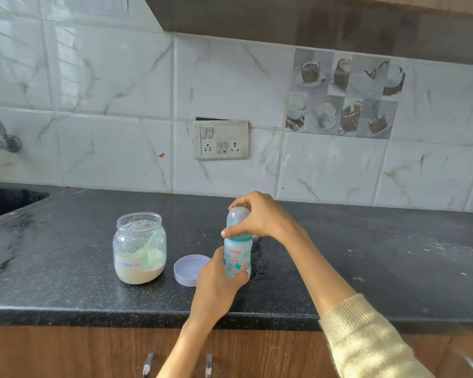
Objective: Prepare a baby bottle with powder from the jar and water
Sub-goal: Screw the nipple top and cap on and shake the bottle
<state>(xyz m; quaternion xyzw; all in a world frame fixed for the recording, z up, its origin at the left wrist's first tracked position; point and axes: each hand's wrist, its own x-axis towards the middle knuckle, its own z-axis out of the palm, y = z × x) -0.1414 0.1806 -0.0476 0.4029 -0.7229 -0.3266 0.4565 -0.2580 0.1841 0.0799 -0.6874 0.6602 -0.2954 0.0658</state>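
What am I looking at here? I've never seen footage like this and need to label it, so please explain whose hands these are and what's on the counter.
There is no machine: a person wears a camera on their head, looking down at their own two hands. The left hand grips the body of a baby bottle standing on the dark counter. The right hand grips the bottle's cap and collar. To the left stands an open jar of pale powder with a scoop inside, and the jar's lid lies beside it, upturned.
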